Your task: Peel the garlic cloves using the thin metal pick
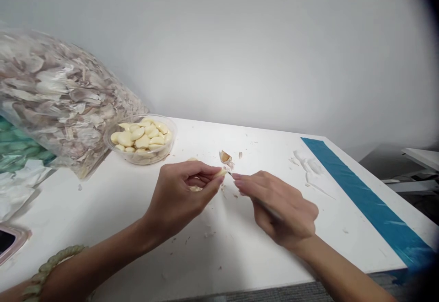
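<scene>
Pinched between the thumb and fingers of my left hand (190, 187) is a pale garlic clove (222, 172). My right hand (283, 206) is closed around a small knife (230, 173), mostly hidden in the fingers; its short tip reaches the clove's right end. Behind my left hand, pale pieces that look like garlic show in part on the table. A brown piece of garlic skin (225, 157) lies just beyond both hands, with small scraps around it. To the left stands a clear plastic tub (140, 156) heaped with peeled garlic cloves (142, 137).
A large clear bag of garlic skins (65, 91) leans at the left, beside a green bag (18, 142) and crumpled white tissue (20, 185). A phone (12, 242) lies at the left edge. Blue tape (363, 192) and white peelings (310, 167) are on the right of the white table (144, 265).
</scene>
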Demonstrator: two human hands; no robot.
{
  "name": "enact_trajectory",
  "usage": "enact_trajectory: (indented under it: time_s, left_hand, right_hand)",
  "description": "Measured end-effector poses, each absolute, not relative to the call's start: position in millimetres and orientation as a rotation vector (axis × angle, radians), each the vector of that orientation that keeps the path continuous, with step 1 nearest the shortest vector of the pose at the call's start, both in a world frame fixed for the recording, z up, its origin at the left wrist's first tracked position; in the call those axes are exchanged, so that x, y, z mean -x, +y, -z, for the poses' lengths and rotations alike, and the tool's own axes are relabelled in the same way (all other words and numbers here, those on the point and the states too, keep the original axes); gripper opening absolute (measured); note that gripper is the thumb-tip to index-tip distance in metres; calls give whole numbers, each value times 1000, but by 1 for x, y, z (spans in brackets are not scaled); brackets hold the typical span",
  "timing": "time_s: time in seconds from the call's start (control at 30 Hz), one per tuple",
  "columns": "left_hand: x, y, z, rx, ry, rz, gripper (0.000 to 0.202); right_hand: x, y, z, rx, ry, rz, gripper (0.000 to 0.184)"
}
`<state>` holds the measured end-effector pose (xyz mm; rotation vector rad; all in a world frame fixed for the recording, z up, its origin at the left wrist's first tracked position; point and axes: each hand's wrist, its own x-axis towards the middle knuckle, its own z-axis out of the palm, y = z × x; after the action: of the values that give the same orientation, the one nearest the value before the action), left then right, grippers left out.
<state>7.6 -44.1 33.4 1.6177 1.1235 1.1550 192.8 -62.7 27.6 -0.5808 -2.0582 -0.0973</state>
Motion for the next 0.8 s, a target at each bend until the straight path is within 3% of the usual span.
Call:
enact_trajectory:
  time_s: [0.27, 0.53, 0.8]
  left_hand:
    - [-7, -44, -28, -1751, 1172, -1282, 12]
    - [-8, -43, -27, -1742, 1171, -1301, 12]
    - [-9, -42, -28, -1700, 1165, -1314, 12]
  right_hand:
    - [-185, -56, -28, 992, -1554, -505, 13]
    - [-186, -45, -26, 961, -1323, -892, 11]
    - [-183, -42, -27, 939, -1209, -1055, 11]
